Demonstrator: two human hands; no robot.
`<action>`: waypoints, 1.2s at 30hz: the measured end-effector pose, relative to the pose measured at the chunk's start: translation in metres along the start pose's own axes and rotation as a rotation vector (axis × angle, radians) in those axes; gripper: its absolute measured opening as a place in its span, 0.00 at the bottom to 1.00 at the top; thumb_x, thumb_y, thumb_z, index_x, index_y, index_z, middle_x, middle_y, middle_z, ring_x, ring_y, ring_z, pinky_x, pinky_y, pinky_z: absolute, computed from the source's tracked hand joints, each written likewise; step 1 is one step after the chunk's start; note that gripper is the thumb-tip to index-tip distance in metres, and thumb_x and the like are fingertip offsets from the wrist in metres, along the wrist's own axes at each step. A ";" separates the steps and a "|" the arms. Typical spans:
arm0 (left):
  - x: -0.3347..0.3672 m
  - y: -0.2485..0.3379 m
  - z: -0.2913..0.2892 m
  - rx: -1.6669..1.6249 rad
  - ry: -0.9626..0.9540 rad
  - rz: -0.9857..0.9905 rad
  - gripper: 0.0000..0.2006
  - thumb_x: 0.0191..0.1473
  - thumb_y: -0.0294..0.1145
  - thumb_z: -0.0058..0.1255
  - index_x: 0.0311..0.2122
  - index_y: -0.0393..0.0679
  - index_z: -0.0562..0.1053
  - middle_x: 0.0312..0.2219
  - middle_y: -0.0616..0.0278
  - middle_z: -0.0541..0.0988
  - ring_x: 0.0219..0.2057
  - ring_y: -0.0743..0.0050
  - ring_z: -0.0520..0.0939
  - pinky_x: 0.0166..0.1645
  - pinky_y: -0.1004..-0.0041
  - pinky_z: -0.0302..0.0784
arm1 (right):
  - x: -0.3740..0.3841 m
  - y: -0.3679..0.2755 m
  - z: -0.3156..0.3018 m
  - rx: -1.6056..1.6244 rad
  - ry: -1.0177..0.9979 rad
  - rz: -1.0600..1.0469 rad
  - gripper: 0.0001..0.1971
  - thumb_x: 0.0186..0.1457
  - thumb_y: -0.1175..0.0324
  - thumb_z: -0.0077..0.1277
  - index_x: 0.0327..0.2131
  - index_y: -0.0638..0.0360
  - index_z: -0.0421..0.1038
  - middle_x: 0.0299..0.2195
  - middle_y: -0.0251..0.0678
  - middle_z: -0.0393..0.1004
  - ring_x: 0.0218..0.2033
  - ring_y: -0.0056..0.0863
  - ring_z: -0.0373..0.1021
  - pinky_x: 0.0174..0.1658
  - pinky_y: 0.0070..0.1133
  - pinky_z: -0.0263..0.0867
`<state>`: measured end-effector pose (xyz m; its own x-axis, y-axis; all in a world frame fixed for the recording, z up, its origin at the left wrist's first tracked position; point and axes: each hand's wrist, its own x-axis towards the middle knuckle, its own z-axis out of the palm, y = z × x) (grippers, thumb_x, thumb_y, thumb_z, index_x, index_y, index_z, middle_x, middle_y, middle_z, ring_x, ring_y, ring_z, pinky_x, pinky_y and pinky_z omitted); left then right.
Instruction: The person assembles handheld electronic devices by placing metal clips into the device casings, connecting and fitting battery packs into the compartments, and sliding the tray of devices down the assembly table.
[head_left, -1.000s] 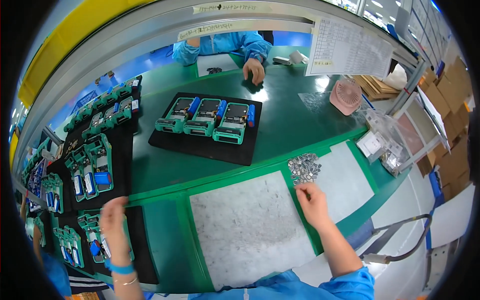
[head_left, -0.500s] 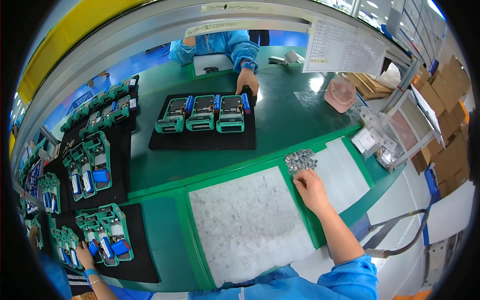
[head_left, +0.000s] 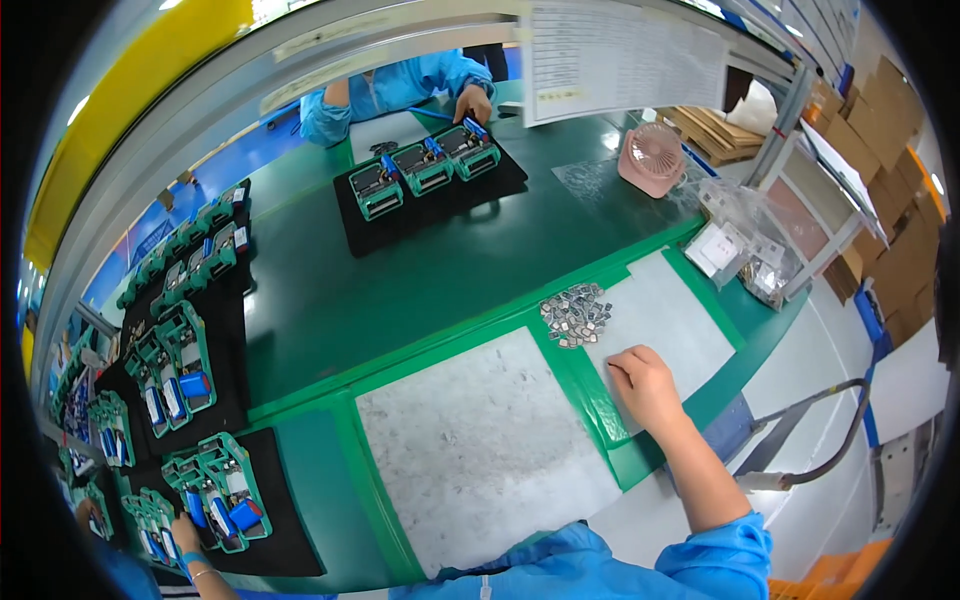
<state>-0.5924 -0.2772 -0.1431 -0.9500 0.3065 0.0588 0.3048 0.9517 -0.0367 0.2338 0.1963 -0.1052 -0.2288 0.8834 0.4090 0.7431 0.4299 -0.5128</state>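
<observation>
Near-right of heaped metal pieces [head_left: 575, 316] with nearer right hand [head_left: 647, 388], apart; beside green housings [head_left: 238, 482] with left hand [head_left: 186, 537]; cannot tell fingers open from closed.

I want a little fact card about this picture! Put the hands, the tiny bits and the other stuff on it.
Left hand: lower left, beside green near units; grip hard to see
Right hand: over the right white sheet, fingers curled; unclear if it holds anything
Tiny bits: a pile of small metal pieces, just beyond the right hand
Black far mat: three green far units
Other person's hand: at the rightmost far unit
Fan: pink, on the green table
</observation>
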 end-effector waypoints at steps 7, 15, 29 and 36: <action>-0.081 0.076 0.029 -0.606 0.179 0.080 0.20 0.62 0.42 0.47 0.35 0.29 0.71 0.31 0.38 0.78 0.34 0.42 0.78 0.45 0.52 0.71 | 0.010 0.004 -0.012 -0.247 -0.203 -0.366 0.04 0.44 0.74 0.54 0.28 0.58 0.73 0.29 0.37 0.73 0.33 0.37 0.73 0.37 0.29 0.73; -0.288 0.277 -0.055 -0.643 0.035 0.376 0.24 0.56 0.37 0.56 0.55 0.35 0.69 0.46 0.45 0.72 0.49 0.48 0.71 0.57 0.57 0.65 | 0.021 0.006 -0.024 -0.430 -0.366 -0.536 0.05 0.41 0.76 0.51 0.27 0.61 0.69 0.27 0.40 0.72 0.33 0.40 0.74 0.36 0.30 0.73; -0.371 0.380 -0.114 -0.800 -0.035 0.946 0.36 0.45 0.40 0.66 0.59 0.41 0.66 0.48 0.51 0.71 0.52 0.48 0.69 0.58 0.54 0.59 | 0.038 -0.050 -0.025 -0.243 -0.207 -0.438 0.04 0.46 0.80 0.57 0.28 0.62 0.74 0.27 0.41 0.77 0.29 0.39 0.76 0.34 0.30 0.74; -0.360 0.399 -0.101 -0.753 -0.084 0.992 0.36 0.48 0.39 0.63 0.61 0.38 0.64 0.46 0.54 0.77 0.48 0.55 0.74 0.61 0.50 0.58 | 0.034 -0.176 0.029 0.224 -0.255 -0.717 0.10 0.43 0.77 0.64 0.33 0.57 0.78 0.30 0.35 0.79 0.29 0.33 0.76 0.30 0.26 0.73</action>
<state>-0.1221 -0.0063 -0.0778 -0.2811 0.9215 0.2681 0.8283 0.0919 0.5528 0.0768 0.1567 -0.0232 -0.7609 0.3808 0.5255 0.2222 0.9137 -0.3403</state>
